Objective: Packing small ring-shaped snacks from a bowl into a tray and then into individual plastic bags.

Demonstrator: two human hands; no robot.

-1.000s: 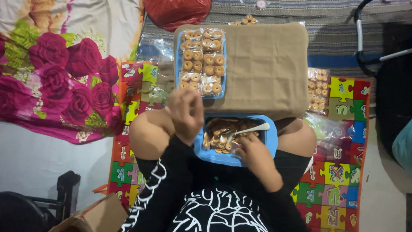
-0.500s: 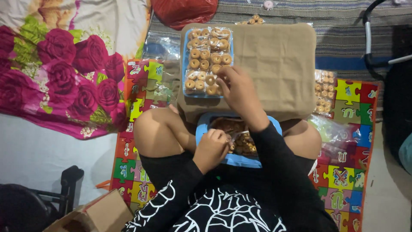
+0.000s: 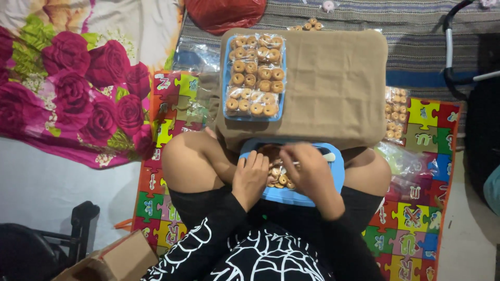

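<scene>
I sit cross-legged with a blue container (image 3: 336, 179) of small ring cookies (image 3: 278, 177) in my lap. My left hand (image 3: 250, 176) lies flat on the container's left rim, its fingers touching the cookies. Over the cookies, my right hand (image 3: 311, 171) is closed around a white spoon (image 3: 327, 156), whose end pokes out to the right. In front of me a blue tray (image 3: 225, 83) on a brown cloth-covered table (image 3: 333, 78) holds several clear packets of ring cookies (image 3: 255, 70).
A colourful puzzle mat (image 3: 416, 218) covers the floor. More cookie packets (image 3: 396, 106) and clear plastic bags (image 3: 403, 161) lie at right. A floral blanket (image 3: 78, 83) is at left, a red bag (image 3: 224, 13) at the top, and a cardboard box (image 3: 122, 257) at bottom left.
My right hand has come back from the tray on the table down to the container in my lap. My left hand has opened flat on the rim.
</scene>
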